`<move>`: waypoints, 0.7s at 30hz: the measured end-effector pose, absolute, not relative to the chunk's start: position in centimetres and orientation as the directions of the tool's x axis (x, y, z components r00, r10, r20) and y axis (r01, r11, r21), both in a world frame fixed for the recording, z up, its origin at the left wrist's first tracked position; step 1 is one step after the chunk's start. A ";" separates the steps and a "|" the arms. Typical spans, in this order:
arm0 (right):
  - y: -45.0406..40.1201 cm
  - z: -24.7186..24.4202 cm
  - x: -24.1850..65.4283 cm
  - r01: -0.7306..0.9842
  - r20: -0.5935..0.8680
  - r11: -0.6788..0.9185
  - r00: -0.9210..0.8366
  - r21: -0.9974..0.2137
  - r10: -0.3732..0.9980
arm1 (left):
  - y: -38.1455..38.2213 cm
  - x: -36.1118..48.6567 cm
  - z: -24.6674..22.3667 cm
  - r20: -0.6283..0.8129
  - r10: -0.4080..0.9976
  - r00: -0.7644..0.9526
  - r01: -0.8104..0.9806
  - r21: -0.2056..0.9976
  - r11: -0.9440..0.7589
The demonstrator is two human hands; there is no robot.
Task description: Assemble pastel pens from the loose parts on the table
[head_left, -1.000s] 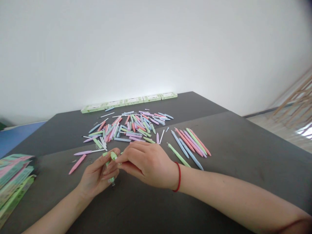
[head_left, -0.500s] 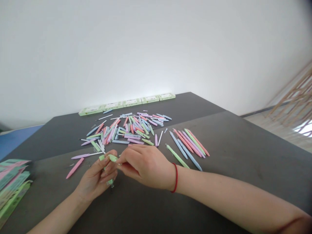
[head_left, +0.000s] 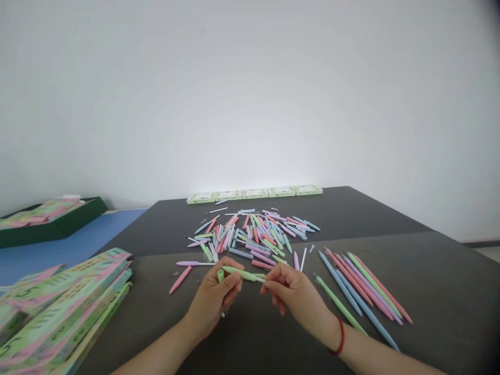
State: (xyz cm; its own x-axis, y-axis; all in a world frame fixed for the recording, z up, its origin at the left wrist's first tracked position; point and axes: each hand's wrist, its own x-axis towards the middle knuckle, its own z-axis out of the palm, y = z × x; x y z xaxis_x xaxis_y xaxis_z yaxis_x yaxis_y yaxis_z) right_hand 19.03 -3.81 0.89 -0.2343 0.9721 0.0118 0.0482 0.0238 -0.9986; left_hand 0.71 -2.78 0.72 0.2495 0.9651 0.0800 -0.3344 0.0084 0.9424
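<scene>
My left hand (head_left: 213,296) is closed around a light green pen barrel (head_left: 244,273), its tip pointing left. A second green tube (head_left: 221,276) is tucked in the same hand, and a small clear end pokes out below the fingers. With thumb and fingertips my right hand (head_left: 297,294) pinches a white refill (head_left: 260,279) that sticks out of the barrel's right end. Beyond the hands lies a loose pile of pastel pen parts (head_left: 253,234). Whole pens (head_left: 363,284) in pink, blue, purple and green lie side by side to the right.
Several flat green boxes (head_left: 254,194) line the table's far edge. Stacked green and pink cartons (head_left: 74,307) stand at the left. Behind them a dark green tray (head_left: 78,224) with more cartons rests on a blue surface (head_left: 121,221). A pink barrel (head_left: 180,279) lies near my left hand.
My view has turned left and tilted up, bringing the cartons and tray into sight. My hands have drawn slightly apart, and the green barrel with the white refill now shows between them.
</scene>
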 end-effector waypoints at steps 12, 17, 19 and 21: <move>-3.6 0.1 18.8 0.033 -0.061 -0.054 -0.282 -0.998 0.958 | -3.0 1.7 0.3 0.067 0.952 0.297 -0.296 0.955 0.025; -3.4 0.4 18.6 0.036 -0.057 -0.048 -0.279 -0.998 0.959 | -2.7 2.0 0.0 0.010 0.953 0.303 -0.378 0.919 0.111; -3.4 0.2 18.7 0.038 -0.047 -0.038 -0.282 -0.999 0.958 | -2.7 2.1 -0.2 -0.015 0.955 0.295 -0.379 0.916 0.132; -3.3 0.0 18.8 0.048 -0.046 -0.034 -0.282 -0.998 0.958 | -2.6 2.1 -0.4 -0.043 0.962 0.268 -0.374 0.916 0.145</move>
State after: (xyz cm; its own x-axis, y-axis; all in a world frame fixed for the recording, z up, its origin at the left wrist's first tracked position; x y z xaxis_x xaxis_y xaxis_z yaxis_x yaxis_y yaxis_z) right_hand 18.76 -3.29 -0.03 -0.2823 0.9582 -0.0458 0.0482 -0.0335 -0.9983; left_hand 2.10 -2.64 -0.42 0.2685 0.9623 -0.0428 -0.3741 0.1451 0.9159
